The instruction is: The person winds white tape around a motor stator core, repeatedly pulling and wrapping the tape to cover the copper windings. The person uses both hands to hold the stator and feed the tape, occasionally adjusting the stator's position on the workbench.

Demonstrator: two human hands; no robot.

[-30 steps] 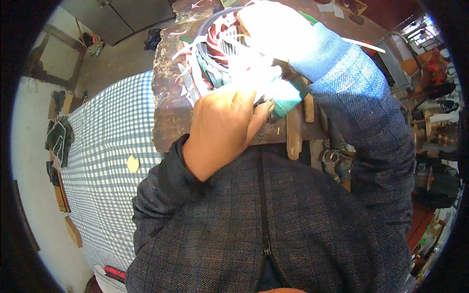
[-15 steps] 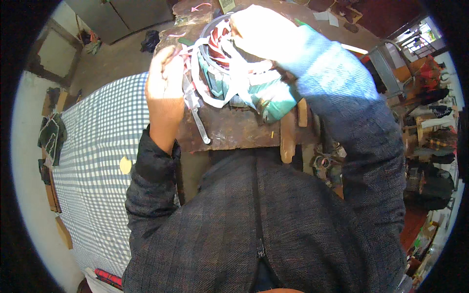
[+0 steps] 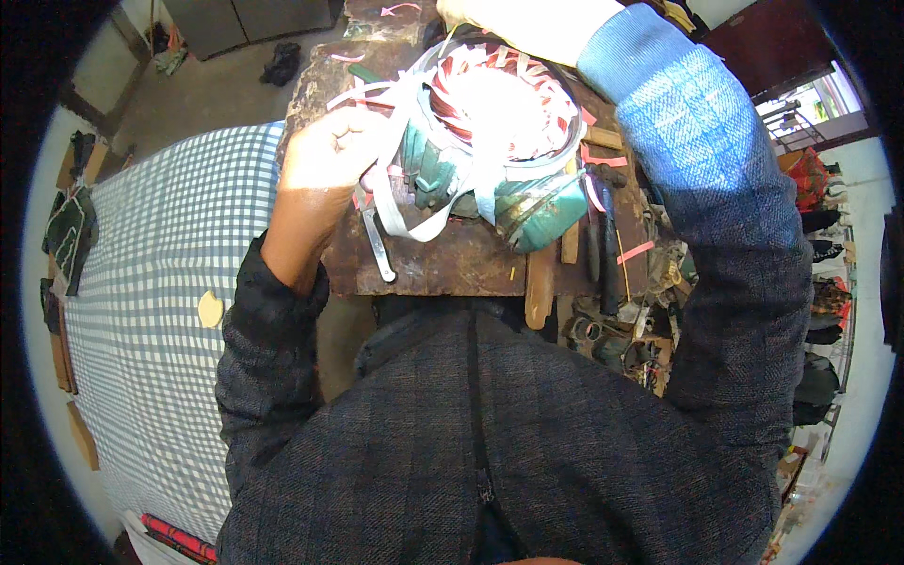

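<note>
On the worktable stands what looks like an electric motor stator with a green housing. Its upper ring of windings is wrapped in red and white, and glare whitens the middle. White tape loops down over the near side and up to the left. My left hand is closed at the stator's left side, gripping white tape. Beyond the far rim reaches my right hand, washed out by light, its fingers cut off or lost in glare. A small knife lies near the left hand.
Right of the stator, dark-handled tools and a wooden bar lie on the worktable. Pink scraps are scattered about. A checked cloth covers a surface at left. Clutter sits below the table's right edge.
My right hand has moved from above the windings to beyond the far rim, uncovering the ring and the tools at right. My left hand has curled closed and come slightly nearer the tape.
</note>
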